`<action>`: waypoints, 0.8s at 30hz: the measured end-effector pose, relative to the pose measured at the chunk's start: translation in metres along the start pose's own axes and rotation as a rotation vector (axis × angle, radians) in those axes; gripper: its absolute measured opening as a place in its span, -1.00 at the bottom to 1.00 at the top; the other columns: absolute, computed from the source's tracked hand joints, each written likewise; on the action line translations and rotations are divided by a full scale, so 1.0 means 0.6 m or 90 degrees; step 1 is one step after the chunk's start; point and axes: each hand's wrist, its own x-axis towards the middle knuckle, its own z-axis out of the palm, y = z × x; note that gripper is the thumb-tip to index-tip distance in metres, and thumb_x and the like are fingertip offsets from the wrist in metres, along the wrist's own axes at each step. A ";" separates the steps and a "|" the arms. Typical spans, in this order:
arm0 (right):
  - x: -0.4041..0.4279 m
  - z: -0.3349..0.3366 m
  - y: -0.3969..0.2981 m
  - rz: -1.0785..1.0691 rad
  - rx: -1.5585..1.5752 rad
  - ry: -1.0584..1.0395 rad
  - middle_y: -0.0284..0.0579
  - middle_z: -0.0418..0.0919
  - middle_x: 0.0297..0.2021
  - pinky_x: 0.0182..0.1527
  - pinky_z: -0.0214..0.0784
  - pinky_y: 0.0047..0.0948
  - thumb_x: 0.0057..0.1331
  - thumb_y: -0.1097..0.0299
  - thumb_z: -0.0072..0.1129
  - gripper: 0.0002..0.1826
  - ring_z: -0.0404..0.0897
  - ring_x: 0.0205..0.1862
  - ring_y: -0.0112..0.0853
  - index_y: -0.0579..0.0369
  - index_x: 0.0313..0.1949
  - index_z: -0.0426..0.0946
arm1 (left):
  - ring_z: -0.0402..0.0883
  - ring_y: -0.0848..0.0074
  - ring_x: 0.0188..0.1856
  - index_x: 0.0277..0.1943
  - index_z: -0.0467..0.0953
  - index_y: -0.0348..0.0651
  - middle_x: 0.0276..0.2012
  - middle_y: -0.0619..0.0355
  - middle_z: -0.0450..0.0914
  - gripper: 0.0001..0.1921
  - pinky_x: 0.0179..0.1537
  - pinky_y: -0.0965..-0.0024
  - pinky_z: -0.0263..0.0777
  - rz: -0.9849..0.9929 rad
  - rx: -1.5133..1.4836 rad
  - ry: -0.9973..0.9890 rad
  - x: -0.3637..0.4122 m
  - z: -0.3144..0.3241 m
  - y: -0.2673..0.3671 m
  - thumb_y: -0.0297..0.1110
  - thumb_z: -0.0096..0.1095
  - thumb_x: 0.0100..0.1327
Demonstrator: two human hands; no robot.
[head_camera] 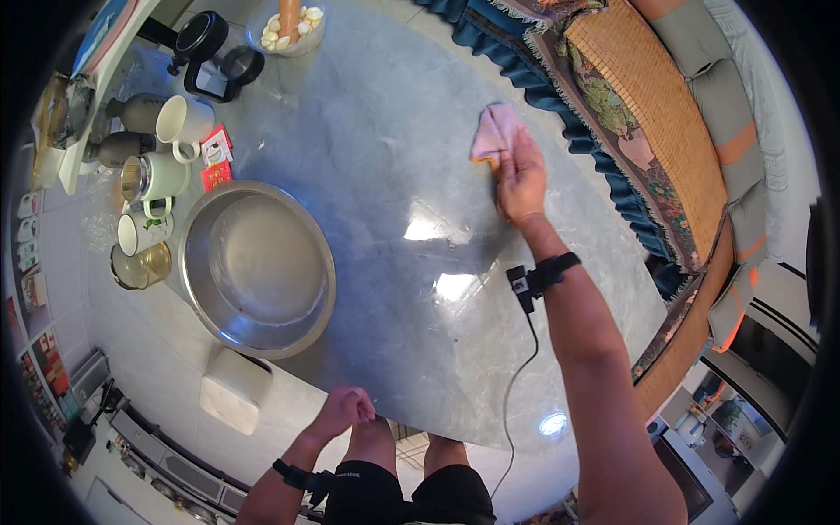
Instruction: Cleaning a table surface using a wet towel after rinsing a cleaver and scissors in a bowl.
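My right hand (523,180) presses a folded pink cloth (497,128) with an orange edge against the grey marbled tabletop (394,262), near the table's far right side. The fingers lie over the cloth's lower right part. At the table's near edge, my left hand (348,410) is loosely curled above my knee, and I see nothing in it. To the left stands a wide stainless steel basin (325,262) with cloudy water (272,259) inside.
Left of the basin are a white mug (184,121), a pale green mug (164,176), red packets (216,176) and an amber glass (151,262). A bowl (295,46) of peeled garlic holds a wooden pestle (289,18). A sofa (656,131) borders the right; a cable (506,407) hangs from my right wrist strap.
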 end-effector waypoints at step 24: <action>-0.112 0.044 -0.077 0.070 0.212 -0.294 0.14 0.44 0.24 0.39 0.12 -0.15 0.38 0.40 0.05 -0.50 0.33 0.34 0.04 0.17 0.30 0.34 | 0.53 0.46 -0.46 -0.52 0.48 -0.34 -0.56 0.08 0.54 -0.71 -0.32 0.40 0.44 0.104 0.120 -0.101 -0.051 -0.009 -0.080 -0.46 -0.17 0.25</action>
